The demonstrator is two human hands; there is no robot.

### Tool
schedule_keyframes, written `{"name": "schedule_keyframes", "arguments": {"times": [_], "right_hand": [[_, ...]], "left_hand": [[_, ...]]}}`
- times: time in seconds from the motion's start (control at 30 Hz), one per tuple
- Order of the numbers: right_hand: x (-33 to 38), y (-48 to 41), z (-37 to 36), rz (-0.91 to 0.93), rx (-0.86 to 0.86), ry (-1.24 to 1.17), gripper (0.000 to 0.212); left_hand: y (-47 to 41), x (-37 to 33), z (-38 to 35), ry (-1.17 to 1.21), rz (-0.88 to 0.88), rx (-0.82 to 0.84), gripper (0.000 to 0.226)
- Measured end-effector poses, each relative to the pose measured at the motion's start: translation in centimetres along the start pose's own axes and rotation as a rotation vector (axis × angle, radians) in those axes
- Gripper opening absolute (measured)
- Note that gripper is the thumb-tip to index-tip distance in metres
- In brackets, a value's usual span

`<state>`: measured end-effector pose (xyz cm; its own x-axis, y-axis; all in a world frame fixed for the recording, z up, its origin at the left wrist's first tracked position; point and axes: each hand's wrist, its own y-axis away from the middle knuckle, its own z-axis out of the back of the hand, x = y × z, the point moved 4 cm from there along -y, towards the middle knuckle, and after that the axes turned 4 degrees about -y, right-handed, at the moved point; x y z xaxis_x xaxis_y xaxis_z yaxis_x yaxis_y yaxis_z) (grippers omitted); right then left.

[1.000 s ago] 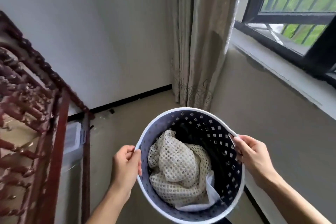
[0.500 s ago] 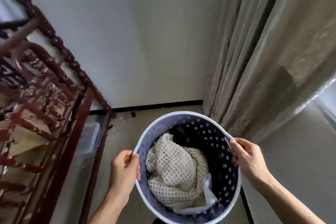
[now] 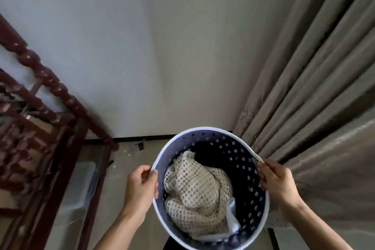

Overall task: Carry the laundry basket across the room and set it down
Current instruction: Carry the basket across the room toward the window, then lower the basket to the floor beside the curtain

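Note:
A round laundry basket (image 3: pixel 205 130) with a white rim and dark perforated walls hangs in front of me, above the floor. Inside lies a cream open-knit garment (image 3: pixel 194 191) with a white cloth (image 3: pixel 233 219) beside it and something dark underneath. My left hand (image 3: pixel 140 189) grips the rim on the left side. My right hand (image 3: pixel 278 182) grips the rim on the right side. Both forearms reach in from the bottom edge.
A dark red carved wooden frame (image 3: pixel 50 91) stands close on the left, with a clear plastic box (image 3: pixel 81 184) under it. Beige curtains (image 3: pixel 304 91) hang on the right, near the basket. A pale wall with a black skirting (image 3: pixel 142 139) lies ahead; tan floor (image 3: pixel 121 168) below.
The view has swung left and closer to the corner: the window has gone out of view and the curtain fills the right. The basket stays held by both hands.

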<state>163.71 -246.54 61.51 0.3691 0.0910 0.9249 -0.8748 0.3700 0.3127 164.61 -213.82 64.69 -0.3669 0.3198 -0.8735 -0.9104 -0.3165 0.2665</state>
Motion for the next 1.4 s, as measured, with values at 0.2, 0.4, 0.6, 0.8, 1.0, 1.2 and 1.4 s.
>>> {"name": "schedule_keyframes", "arguments": {"times": [0.2, 0.4, 0.6, 0.8, 1.0, 1.2, 1.4], "right_hand": [[1.8, -7.1, -2.8, -0.058, -0.062, 0.046, 0.034], [-2.0, -18.0, -5.4, -0.159, -0.024, 0.165, 0.033], [-9.9, -28.3, -9.6, -0.336, 0.070, 0.287, 0.032], [-18.4, -37.5, -14.0, -0.391, 0.070, 0.452, 0.031], [-30.6, -46.3, -17.4, -0.410, 0.047, 0.577, 0.030], [-41.2, -53.9, -20.5, -0.417, 0.079, 0.648, 0.021], [-48.9, -59.0, -22.8, -0.461, 0.095, 0.691, 0.013]], "left_hand": [[-10.4, -2.4, -2.5, -0.045, 0.022, 0.060, 0.015], [-18.3, -0.5, -7.9, -0.120, 0.107, 0.118, 0.018], [-26.1, 6.4, -14.4, -0.132, 0.359, 0.159, 0.013], [-34.3, 16.5, -21.6, -0.088, 0.534, 0.152, 0.021], [-42.9, 26.5, -30.1, -0.285, 0.472, 0.326, 0.026], [-51.3, 37.1, -36.0, -0.351, 0.553, 0.350, 0.031], [-56.3, 42.6, -40.1, -0.407, 0.507, 0.408, 0.039]]}}
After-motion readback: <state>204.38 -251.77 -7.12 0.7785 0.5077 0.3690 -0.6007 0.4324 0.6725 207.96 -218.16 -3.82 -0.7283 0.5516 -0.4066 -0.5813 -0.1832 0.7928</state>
